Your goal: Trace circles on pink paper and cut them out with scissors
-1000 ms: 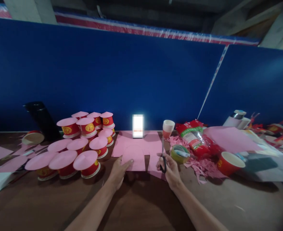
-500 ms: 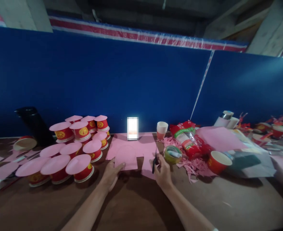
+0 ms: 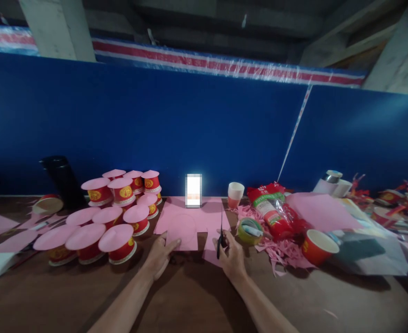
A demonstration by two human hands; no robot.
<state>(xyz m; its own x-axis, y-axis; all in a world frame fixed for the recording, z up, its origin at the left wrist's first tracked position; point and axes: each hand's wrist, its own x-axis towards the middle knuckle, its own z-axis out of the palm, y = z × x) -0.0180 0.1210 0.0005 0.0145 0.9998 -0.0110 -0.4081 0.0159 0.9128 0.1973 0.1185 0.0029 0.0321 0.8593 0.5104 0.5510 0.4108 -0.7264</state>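
A pink paper sheet point(image 3: 190, 222) with a drawn circle lies on the brown table point(image 3: 197, 296) in front of me. My left hand point(image 3: 160, 253) rests on its near left corner, fingers stretched flat on the paper. My right hand point(image 3: 231, 254) is closed round the handles of black scissors point(image 3: 220, 231), whose blades point up and away over the sheet's right part. Just right of that hand sits a green tape roll point(image 3: 249, 231) with a pen lying across it.
Several upturned red paper cups with pink paper discs point(image 3: 117, 231) crowd the left. A lit phone point(image 3: 193, 190) leans on the blue wall. A small cup point(image 3: 235, 194), a red packet point(image 3: 273, 210), pink shreds point(image 3: 276, 249), a red cup point(image 3: 318, 247) and a black flask point(image 3: 61, 180) surround the sheet.
My right hand has tilted the scissors upright again after lowering them. My left hand stays on the paper's corner. The camera has shifted slightly.
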